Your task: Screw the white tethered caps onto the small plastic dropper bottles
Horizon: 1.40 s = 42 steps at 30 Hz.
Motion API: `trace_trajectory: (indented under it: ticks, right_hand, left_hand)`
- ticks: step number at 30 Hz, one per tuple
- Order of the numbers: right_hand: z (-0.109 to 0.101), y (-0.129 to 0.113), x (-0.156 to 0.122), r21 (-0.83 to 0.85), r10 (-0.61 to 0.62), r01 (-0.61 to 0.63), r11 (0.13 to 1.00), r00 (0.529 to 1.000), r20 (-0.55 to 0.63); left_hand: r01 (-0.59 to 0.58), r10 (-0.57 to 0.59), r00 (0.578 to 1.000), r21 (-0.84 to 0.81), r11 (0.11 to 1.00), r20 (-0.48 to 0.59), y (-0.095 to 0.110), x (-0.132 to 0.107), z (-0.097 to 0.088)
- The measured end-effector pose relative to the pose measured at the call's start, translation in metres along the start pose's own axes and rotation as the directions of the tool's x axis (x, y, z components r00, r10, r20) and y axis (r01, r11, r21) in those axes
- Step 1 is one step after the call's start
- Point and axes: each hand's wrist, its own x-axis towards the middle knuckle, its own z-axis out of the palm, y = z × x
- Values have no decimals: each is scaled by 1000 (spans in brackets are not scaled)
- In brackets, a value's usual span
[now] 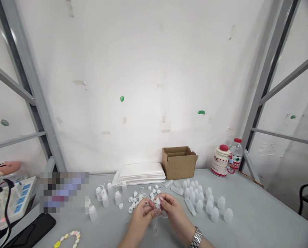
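Observation:
My left hand (140,215) and my right hand (170,208) meet low in the middle of the grey table (259,213), fingers pinched together on a small clear plastic piece (156,206), likely a little bottle or its cap. A metal watch (196,237) sits on my right wrist. Just beyond my fingers lies a scatter of small white caps (140,199). To the right stand several translucent little bottles (205,201). To the left stand several capped small bottles (104,198).
A stack of white padded envelopes (140,173) and an open cardboard box (179,162) sit by the wall. A patterned jar (221,161) and a water bottle (236,154) stand at the right. A power strip (19,198), black phone (32,230) and bead bracelet (67,238) lie left.

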Motion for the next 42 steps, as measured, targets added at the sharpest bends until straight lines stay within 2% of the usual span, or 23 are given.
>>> trace_trajectory:
  ticks: [7,11,19,25,29,35,42]
  right_hand:
    - [0,-7,0,-132,-104,97,986,994,-43]
    - [-1,-8,1,-185,-123,115,976,992,-31]
    - [-11,-11,8,-330,-92,97,939,995,32]
    - [-12,-14,5,-388,-104,120,914,993,61]
    - [-10,-17,3,-360,-105,140,922,988,115]
    - [-9,-18,2,-490,-156,171,855,985,72]
    - [-19,-24,3,-398,-70,163,903,969,237]
  left_hand:
    - [-44,44,998,-8,999,-44,-4,1,-3]
    - [-51,51,995,-1,999,-84,-1,1,-2]
    - [-93,101,994,206,974,-31,-7,-4,-8]
    - [-147,142,989,179,973,38,-11,-2,-10]
    - [-122,115,992,130,984,53,-7,-1,-8]
    - [-109,98,993,178,978,71,-2,0,-9]
    - [-122,80,977,215,969,196,1,-1,-11]
